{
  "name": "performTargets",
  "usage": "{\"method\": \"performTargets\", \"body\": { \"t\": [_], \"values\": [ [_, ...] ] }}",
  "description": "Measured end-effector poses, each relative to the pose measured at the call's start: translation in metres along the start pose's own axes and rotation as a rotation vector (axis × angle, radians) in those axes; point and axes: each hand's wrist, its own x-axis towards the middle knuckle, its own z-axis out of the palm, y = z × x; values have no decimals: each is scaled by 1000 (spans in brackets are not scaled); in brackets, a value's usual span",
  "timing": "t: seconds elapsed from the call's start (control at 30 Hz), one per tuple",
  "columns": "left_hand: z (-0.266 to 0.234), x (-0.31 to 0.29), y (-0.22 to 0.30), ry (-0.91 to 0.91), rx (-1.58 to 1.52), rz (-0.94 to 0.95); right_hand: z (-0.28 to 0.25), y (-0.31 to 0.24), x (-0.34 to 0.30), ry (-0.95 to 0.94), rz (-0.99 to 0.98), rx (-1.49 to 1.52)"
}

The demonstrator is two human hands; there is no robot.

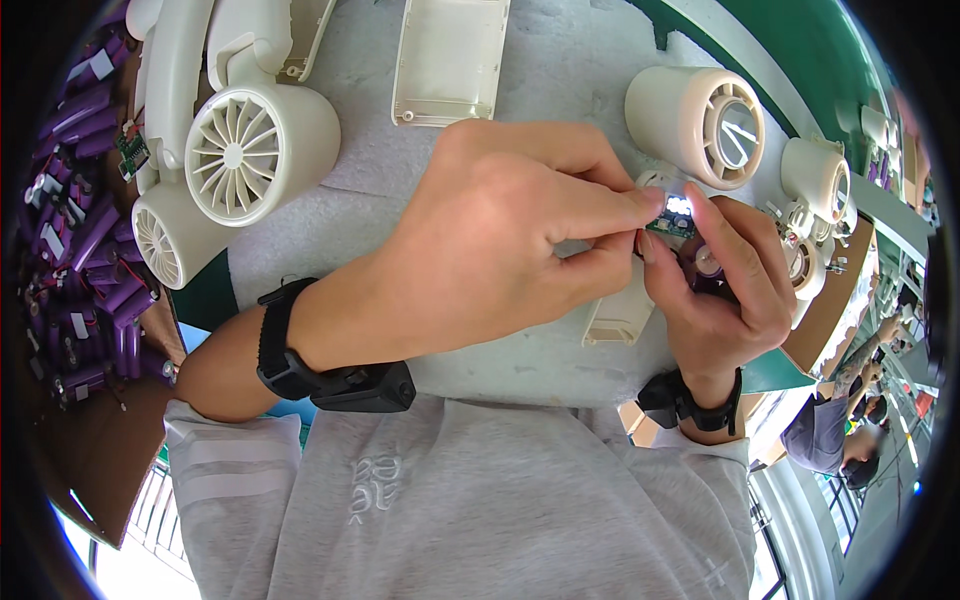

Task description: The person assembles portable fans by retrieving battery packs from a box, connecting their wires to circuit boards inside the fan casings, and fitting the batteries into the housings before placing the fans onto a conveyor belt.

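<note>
A small green circuit board with a brightly lit white patch is held between my two hands, right of the middle. My left hand pinches its left edge between thumb and fingertips. My right hand grips its right side with thumb and index finger. Partly hidden under the right fingers is a purple cylindrical battery with a pale end. Below the board, a cream plastic shell piece lies on the padded grey surface, partly covered by my hands.
Cream fan housings with round grilles stand at the left. An open cream shell lies at the back. Another round housing stands at the back right. Many purple batteries fill a box at far left. A person is at far right.
</note>
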Motion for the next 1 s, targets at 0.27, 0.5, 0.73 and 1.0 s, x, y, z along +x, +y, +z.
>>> {"method": "performTargets", "body": {
  "t": [0.27, 0.5, 0.73, 1.0],
  "values": [
    [4, -3, -4, -15, -41, 0, -1, -2, -3, -11, 100, 70],
    [15, -4, 5, -16, -66, -86, -4, -4, -7, -32, 359, 288],
    [21, -4, 7, -24, -39, -119, -12, -4, -6, -48, 433, 262],
    [20, -2, 6, -61, -34, -139, -20, -2, 0, -148, 302, 133]
  ]
}}
